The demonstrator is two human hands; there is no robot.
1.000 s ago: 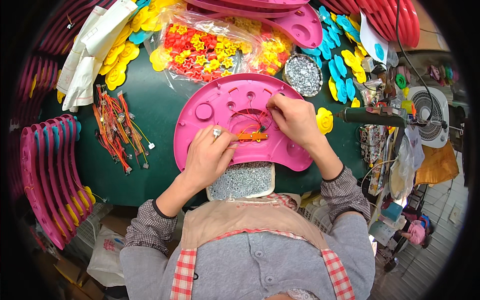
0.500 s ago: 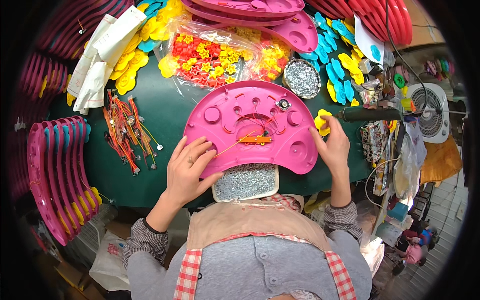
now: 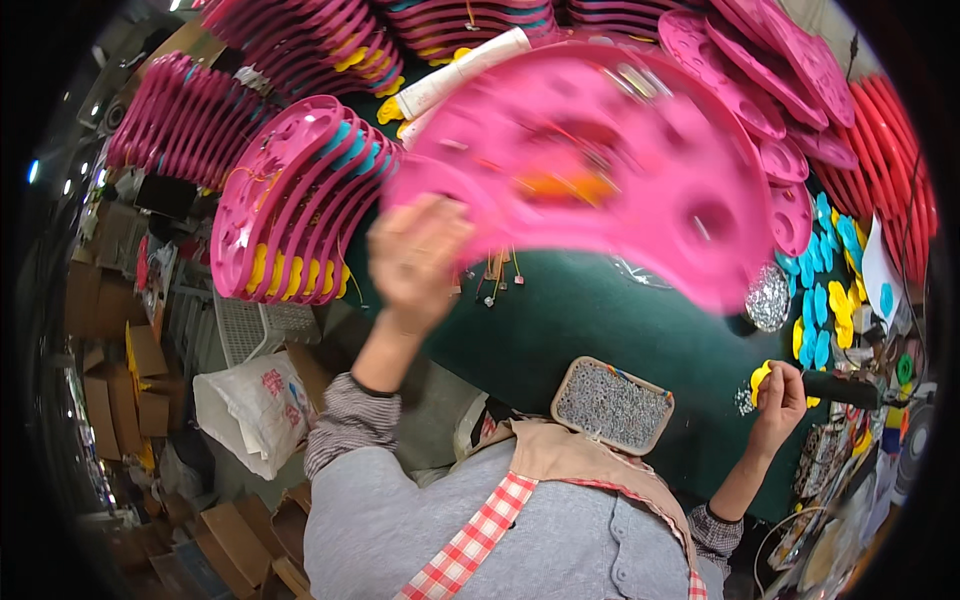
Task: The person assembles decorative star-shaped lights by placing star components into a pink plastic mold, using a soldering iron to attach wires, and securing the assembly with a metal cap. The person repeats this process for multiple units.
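A pink curved plastic panel (image 3: 640, 215) is raised above the table, smeared by motion. An orange circuit board (image 3: 562, 186) and thin wires show on its side facing me. My left hand (image 3: 415, 262) grips the panel at its lower left corner, fingers closed on the edge and blurred. Far to the right, my right hand (image 3: 782, 398) is closed in a pinch on a yellow plastic flower piece (image 3: 758, 380), just over the table. A black rod-shaped tool (image 3: 840, 388) lies close beyond that hand.
A tray of small metal parts (image 3: 612, 402) sits at the table's near edge. Pink panels stand in a row (image 3: 300, 210) on the left. A round dish of metal bits (image 3: 768, 297) and blue flower pieces (image 3: 820, 300) lie to the right. A white sack (image 3: 255, 410) is below left.
The panel has been lifted off the table and swung up and left by my left hand. My right hand has left the panel and pinches the yellow flower piece. The view has turned left.
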